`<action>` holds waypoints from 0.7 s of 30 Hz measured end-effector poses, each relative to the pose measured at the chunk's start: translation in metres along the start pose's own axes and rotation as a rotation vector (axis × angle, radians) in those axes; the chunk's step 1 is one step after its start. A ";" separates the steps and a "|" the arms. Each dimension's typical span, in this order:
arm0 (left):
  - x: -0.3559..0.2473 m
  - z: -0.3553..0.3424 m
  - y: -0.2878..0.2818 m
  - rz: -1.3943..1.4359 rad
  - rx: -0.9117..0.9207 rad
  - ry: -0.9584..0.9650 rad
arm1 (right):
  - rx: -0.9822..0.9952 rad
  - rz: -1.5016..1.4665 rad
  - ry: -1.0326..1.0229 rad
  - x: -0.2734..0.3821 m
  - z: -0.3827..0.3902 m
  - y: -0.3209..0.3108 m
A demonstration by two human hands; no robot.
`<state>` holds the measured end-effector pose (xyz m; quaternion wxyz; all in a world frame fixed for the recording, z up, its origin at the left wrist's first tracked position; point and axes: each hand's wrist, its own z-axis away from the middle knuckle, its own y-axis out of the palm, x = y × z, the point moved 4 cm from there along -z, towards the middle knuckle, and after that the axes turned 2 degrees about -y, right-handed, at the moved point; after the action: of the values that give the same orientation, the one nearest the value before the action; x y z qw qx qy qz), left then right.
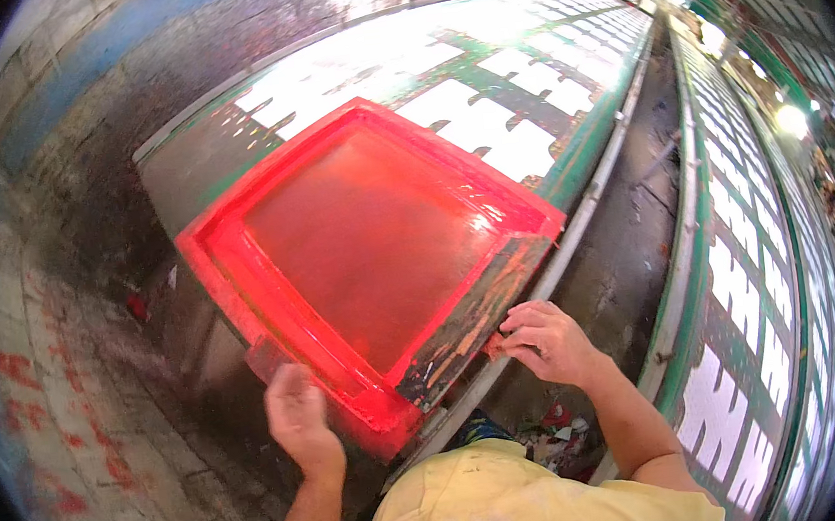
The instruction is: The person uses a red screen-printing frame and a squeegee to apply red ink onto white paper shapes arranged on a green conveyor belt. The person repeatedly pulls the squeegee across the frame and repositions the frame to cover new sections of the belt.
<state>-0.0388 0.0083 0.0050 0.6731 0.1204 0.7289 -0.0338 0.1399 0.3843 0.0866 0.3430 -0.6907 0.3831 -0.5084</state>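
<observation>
A screen frame (370,275) coated in wet red ink lies tilted across the near end of a long printing table (168,184), with a dark, ink-streaked strip along its right side. My left hand (297,413) is smeared by motion at the frame's lower left, beside a flat red-stained piece (266,358); its grip is unclear. My right hand (541,342) is at the table's rail just right of the dark strip, fingers curled on a small rusty piece too indistinct to name. White cut-out shapes (503,152) cover the table beyond the frame.
A second long table (743,400) with white shapes runs along the right, past a narrow gap with debris (559,428) on the floor (596,283). A stained wall (92,111) stands along the left and back. Metal roofing and lamps (791,121) are overhead.
</observation>
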 end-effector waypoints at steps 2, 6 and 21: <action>-0.003 -0.009 -0.017 -0.157 -0.337 0.076 | 0.090 0.089 -0.061 -0.016 -0.017 -0.002; 0.023 -0.022 -0.016 0.044 -0.559 -0.228 | 0.294 0.083 -0.221 -0.048 -0.052 -0.007; 0.050 -0.032 0.010 -0.085 -0.881 -0.187 | 0.296 0.067 -0.585 -0.078 -0.111 0.026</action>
<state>-0.0709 0.0316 -0.0405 0.7211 -0.2111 0.6142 0.2412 0.0129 0.4306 0.0573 0.5517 -0.7371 0.2129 -0.3271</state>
